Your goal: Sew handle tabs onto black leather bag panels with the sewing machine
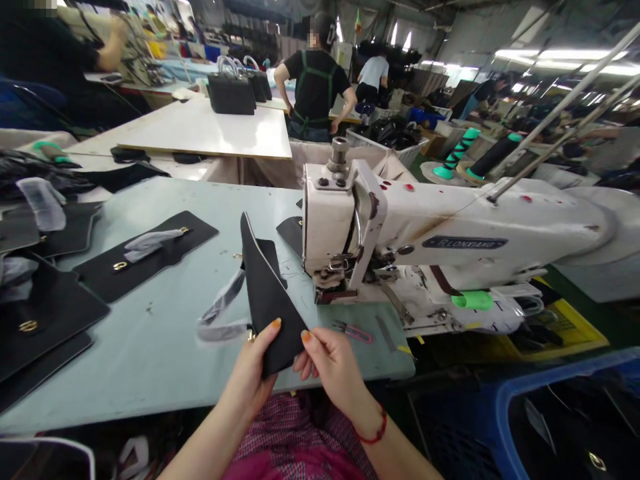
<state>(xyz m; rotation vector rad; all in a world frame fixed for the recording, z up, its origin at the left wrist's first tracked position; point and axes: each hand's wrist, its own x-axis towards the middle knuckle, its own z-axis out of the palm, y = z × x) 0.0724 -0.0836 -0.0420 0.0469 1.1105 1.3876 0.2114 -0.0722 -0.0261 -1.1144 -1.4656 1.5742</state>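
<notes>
Between the left hand (253, 380) and the right hand (333, 367), a black leather panel (265, 293) stands on edge, its lower corner pinched by both thumbs and fingers. Just beyond the fingertips sits the sewing machine (350, 220). The panel looks light, stiff yet bendable, and is best held near its edges.

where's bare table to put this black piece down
Widest bare patch: table near its front edge, between the stacked black panels on the left and the held piece. Another strip lies behind the clasp panel. Crowded by the sewing machine, snips there.
</notes>
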